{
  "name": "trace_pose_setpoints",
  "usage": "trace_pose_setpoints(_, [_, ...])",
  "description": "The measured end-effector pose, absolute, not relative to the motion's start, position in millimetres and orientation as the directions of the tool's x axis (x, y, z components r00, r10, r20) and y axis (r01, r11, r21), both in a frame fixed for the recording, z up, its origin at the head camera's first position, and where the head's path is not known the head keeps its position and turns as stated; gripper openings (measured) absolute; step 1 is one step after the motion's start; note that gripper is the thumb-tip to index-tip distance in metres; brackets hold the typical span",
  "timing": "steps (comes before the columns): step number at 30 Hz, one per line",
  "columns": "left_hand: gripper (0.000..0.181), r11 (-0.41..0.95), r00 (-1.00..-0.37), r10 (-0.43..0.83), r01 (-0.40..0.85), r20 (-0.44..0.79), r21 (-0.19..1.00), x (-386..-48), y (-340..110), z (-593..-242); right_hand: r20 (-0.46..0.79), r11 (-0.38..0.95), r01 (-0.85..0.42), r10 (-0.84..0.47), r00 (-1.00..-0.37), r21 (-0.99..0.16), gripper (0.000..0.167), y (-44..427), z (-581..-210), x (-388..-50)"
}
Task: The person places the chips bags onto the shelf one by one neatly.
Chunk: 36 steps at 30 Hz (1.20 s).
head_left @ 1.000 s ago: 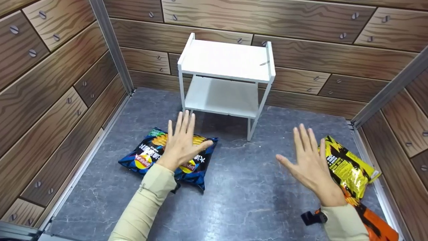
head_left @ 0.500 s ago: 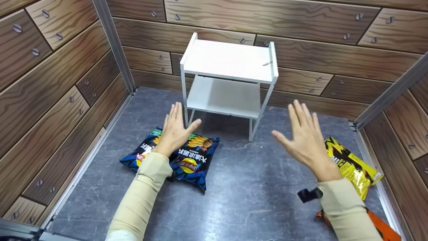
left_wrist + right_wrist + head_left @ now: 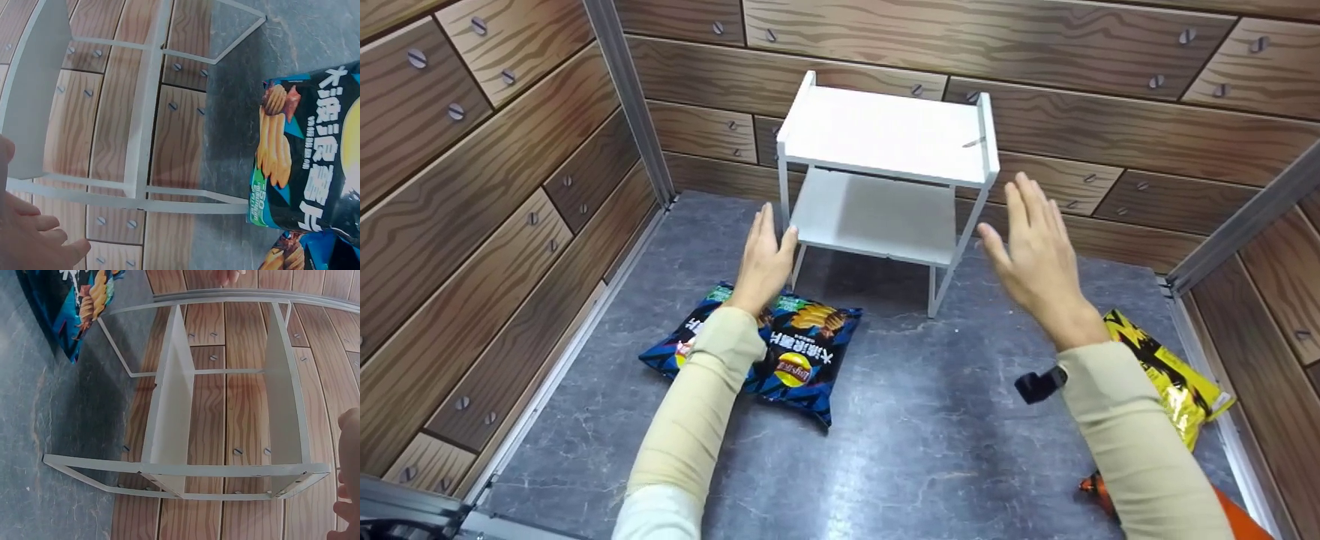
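Observation:
A white two-tier shelf point(image 3: 885, 135) stands on the floor by the back wall. My left hand point(image 3: 765, 266) is held out with straight fingers close to its left front leg; in the head view I cannot tell whether they touch. To the right of the shelf, my right hand point(image 3: 1039, 259) is raised, fingers straight and thumb apart, holding nothing. Each wrist view catches only part of its hand, the left hand point(image 3: 39, 236) and the right hand point(image 3: 349, 478), beside the frame. Below my left hand lie blue-black bags of potato chips point(image 3: 802, 352), partly covered by the forearm.
A yellow chip bag point(image 3: 1174, 382) lies by the right wall. Nearer, an orange bag point(image 3: 1245, 517) is mostly hidden behind my right sleeve. Wood-patterned walls point(image 3: 547, 225) enclose the grey floor point(image 3: 915, 420) on the left, back and right.
Both hands have moved forward, up in the head view, to either side of the shelf. My left hand has come off the area over the chip bags. The head view has shifted slightly.

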<state>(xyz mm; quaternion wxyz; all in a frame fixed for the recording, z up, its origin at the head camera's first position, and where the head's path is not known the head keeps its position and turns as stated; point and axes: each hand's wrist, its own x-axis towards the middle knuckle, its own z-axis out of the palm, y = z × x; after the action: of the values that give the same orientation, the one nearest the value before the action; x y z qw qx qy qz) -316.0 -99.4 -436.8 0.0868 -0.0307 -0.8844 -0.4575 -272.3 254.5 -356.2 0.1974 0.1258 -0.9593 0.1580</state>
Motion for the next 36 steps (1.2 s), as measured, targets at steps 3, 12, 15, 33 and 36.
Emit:
trace_pose_setpoints(3, [0.068, 0.558, -0.983, -0.04, 0.129, 0.182, 0.82, -322.2, -96.1, -433.9, 0.433, 0.918, -0.315, -0.189, -0.881, -0.241, 0.069, 251.3, -352.0, -280.3])
trace_pose_setpoints(12, [0.066, 0.527, -0.987, -0.054, 0.1, 0.151, 0.844, -334.2, -84.1, -430.9, 0.415, 0.923, -0.322, -0.214, -0.884, -0.209, 0.067, 242.7, -343.9, -304.2])
trace_pose_setpoints(15, [0.067, 0.517, -0.989, -0.044, 0.096, 0.138, 0.851, -336.4, -79.0, -431.5, 0.4, 0.921, -0.318, -0.209, -0.892, -0.226, 0.066, 243.2, -343.9, -310.0])
trace_pose_setpoints(33, [0.069, 0.422, -0.982, -0.144, 0.05, 0.121, 0.905, -335.9, -70.5, -437.3, 0.451, 0.907, -0.35, -0.217, -0.866, -0.236, 0.061, 245.3, -349.2, -313.2])
trace_pose_setpoints(36, [0.069, 0.399, -0.985, -0.14, 0.038, 0.102, 0.916, -334.8, -70.7, -437.7, 0.467, 0.905, -0.355, -0.216, -0.857, -0.233, 0.061, 246.1, -350.2, -312.5])
